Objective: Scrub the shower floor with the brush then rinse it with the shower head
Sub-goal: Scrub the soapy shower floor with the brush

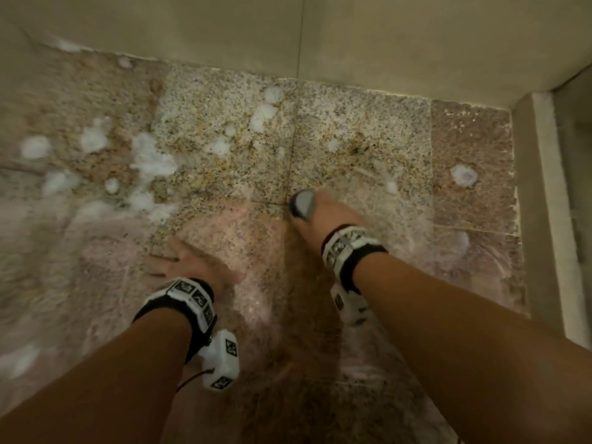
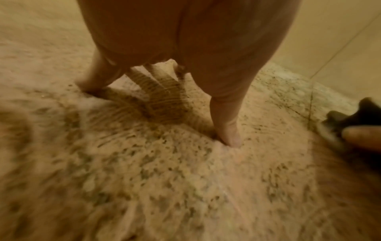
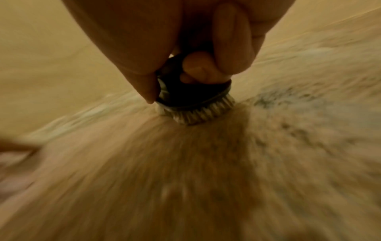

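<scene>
The shower floor (image 1: 224,129) is speckled granite tile, wet and dotted with white foam (image 1: 150,158). My right hand (image 1: 323,213) grips a round dark brush (image 1: 301,204) with pale bristles (image 3: 198,114) pressed onto the floor (image 3: 206,179) near a tile joint. In the right wrist view my fingers (image 3: 230,40) curl round the brush's dark body (image 3: 191,94). My left hand (image 1: 189,261) lies flat on the wet floor to the left of the brush, fingers (image 2: 226,127) spread and straight. The brush (image 2: 354,117) shows at the right edge of the left wrist view. No shower head is in view.
Beige wall tiles (image 1: 352,36) rise along the far side. A raised pale curb (image 1: 551,203) borders the floor at the right. Darker reddish tiles (image 1: 471,161) lie next to that curb. Foam blobs gather mostly at the left.
</scene>
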`<state>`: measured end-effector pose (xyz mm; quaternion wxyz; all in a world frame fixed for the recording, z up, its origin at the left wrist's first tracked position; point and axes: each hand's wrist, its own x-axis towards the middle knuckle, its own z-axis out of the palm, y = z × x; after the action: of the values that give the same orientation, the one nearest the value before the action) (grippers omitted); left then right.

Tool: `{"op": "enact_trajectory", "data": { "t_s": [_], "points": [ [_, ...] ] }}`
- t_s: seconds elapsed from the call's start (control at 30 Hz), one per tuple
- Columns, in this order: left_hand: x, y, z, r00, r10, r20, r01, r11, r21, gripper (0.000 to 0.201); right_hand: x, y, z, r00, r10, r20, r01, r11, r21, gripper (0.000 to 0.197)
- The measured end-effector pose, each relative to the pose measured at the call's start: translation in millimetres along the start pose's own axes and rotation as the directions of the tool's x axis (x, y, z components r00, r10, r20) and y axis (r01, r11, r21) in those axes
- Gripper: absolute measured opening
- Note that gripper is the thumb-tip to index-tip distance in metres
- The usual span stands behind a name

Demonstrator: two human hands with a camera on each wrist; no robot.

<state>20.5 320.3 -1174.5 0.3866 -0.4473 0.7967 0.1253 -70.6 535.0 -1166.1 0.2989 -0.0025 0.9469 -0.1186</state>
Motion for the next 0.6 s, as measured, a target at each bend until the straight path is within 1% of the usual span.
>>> {"op": "enact_trajectory", "data": {
  "t_s": [0.03, 0.07, 0.1, 0.13, 0.2, 0.27, 0.3, 0.33, 0.37, 0.4, 0.43, 0.47, 0.5, 0.53, 0.6],
  "points": [
    [1, 0, 0, 1.000, 0.000, 0.003, 0.000, 1.000, 0.017, 0.150, -12, -1, 8, 0.996, -0.087, 0.034, 0.089, 0.994, -0.060, 0.067],
    [2, 1, 0, 1.000, -0.002, 0.008, 0.002, 1.000, 0.027, 0.152, -23, 5, 11, 0.989, -0.134, 0.060, 0.140, 0.985, -0.104, 0.063],
    [2, 0, 0, 1.000, 0.000, 0.007, 0.000, 1.000, 0.028, 0.153, -27, 16, 8, 0.988, -0.142, 0.063, 0.149, 0.981, -0.127, 0.062],
    [3, 0, 0, 1.000, 0.004, 0.001, -0.004, 1.000, 0.018, 0.153, -25, 29, 1, 0.993, -0.109, 0.044, 0.114, 0.984, -0.139, 0.063],
    [5, 3, 1, 1.000, -0.010, -0.008, 0.010, 0.999, -0.031, 0.144, -8, 56, -21, 0.998, 0.054, -0.035, -0.058, 0.991, -0.119, 0.070],
    [7, 3, 4, 0.999, -0.034, -0.022, 0.031, 0.993, -0.115, 0.128, 8, 70, -39, 0.965, 0.243, -0.095, -0.248, 0.968, -0.048, 0.080],
    [10, 0, 6, 0.998, -0.006, -0.055, -0.001, 0.992, -0.123, 0.129, 13, 69, -43, 0.946, 0.310, -0.097, -0.311, 0.950, 0.002, 0.084],
    [13, -3, 8, 0.994, 0.055, -0.092, -0.065, 0.993, -0.101, 0.136, 19, 61, -42, 0.931, 0.352, -0.096, -0.349, 0.936, 0.047, 0.087],
    [13, -7, 9, 0.986, 0.117, -0.114, -0.126, 0.990, -0.067, 0.143, 25, 47, -38, 0.929, 0.356, -0.105, -0.348, 0.933, 0.088, 0.086],
    [13, -10, 9, 0.980, 0.151, -0.128, -0.158, 0.986, -0.046, 0.146, 33, 30, -31, 0.936, 0.333, -0.111, -0.320, 0.940, 0.119, 0.084],
    [14, -11, 10, 0.978, 0.159, -0.132, -0.165, 0.986, -0.036, 0.147, 41, 7, -23, 0.950, 0.296, -0.097, -0.281, 0.949, 0.144, 0.080],
    [14, -10, 10, 0.978, 0.159, -0.131, -0.164, 0.986, -0.027, 0.146, 43, -17, -15, 0.969, 0.240, -0.053, -0.230, 0.962, 0.147, 0.077],
    [13, -7, 9, 0.982, 0.146, -0.122, -0.149, 0.989, -0.015, 0.144, 40, -42, -5, 0.987, 0.159, 0.012, -0.160, 0.980, 0.115, 0.075],
    [13, -7, 9, 0.989, 0.109, -0.104, -0.109, 0.994, 0.005, 0.140, 32, -60, 7, 0.995, 0.063, 0.074, -0.067, 0.996, 0.060, 0.071],
    [12, -5, 7, 0.996, 0.036, -0.077, -0.035, 0.999, 0.017, 0.134, 0, -76, 24, 0.977, -0.126, 0.174, 0.140, 0.988, -0.069, 0.062]
  ]
}}
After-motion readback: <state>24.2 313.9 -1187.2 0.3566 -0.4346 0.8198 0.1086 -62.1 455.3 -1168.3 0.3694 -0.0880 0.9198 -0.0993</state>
